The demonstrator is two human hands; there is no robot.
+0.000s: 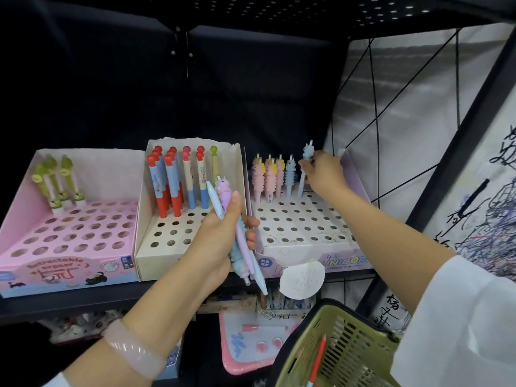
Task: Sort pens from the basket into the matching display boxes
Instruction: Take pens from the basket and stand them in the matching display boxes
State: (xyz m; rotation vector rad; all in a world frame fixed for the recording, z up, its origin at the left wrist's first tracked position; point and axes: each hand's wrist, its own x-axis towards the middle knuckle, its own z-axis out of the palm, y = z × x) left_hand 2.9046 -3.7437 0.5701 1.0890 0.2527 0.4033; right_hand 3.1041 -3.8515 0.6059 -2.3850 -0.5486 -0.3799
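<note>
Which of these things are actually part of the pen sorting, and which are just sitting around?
Part of the job:
- right hand placing a blue unicorn pen
- unicorn box
- left hand holding a bunch of pens
- green basket
- cream box, pink box

Just lying about:
- paper tag
- pink board below

left hand [220, 233] raised, fingers [252, 229] curled in a grip, right hand [324, 174] stretched forward, fingers pinching

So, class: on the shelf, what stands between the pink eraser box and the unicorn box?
In the head view, a cream display box holding red-topped pens stands between the pink box and the unicorn box.
</note>
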